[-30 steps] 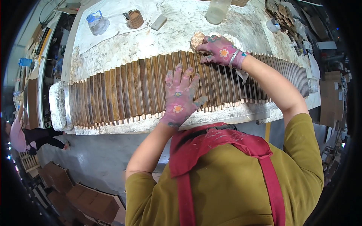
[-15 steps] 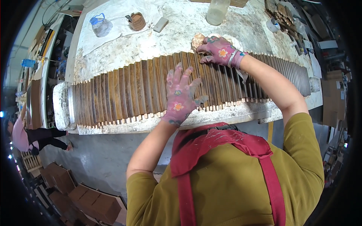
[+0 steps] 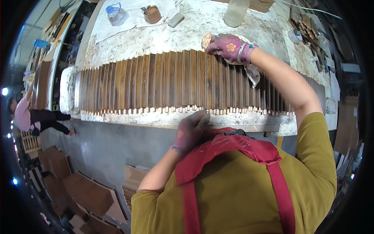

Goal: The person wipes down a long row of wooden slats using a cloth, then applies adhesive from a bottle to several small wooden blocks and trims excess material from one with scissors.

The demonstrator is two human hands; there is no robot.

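Note:
Dark brown wooden slats (image 3: 152, 80) with pale pegged ends lie side by side in a long row across the table. My right hand (image 3: 230, 47), in a pink flowered glove, is closed at the far edge of the row. It grips a pale crumpled rag (image 3: 253, 75); one end hangs over the slats, and a beige wad (image 3: 206, 40) shows at the fingertips. Gloved likewise, my left hand (image 3: 190, 130) hovers at the near edge of the row by the pale slat ends. Motion blurs its fingers, so I cannot see whether it holds anything.
Along the far side of the white stained table (image 3: 136, 43) stand a blue-handled clear jug (image 3: 117, 16), a brown tub (image 3: 152, 15), a grey block (image 3: 176, 20) and a cloudy bottle (image 3: 236, 13). A co-worker (image 3: 29, 113) stands far left. Brown cartons (image 3: 87, 193) lie on the floor.
My left hand has lifted off the slats and drawn back to their near edge. The right hand stays at the far edge with the rag, its fingers closer together. The view has shifted slightly.

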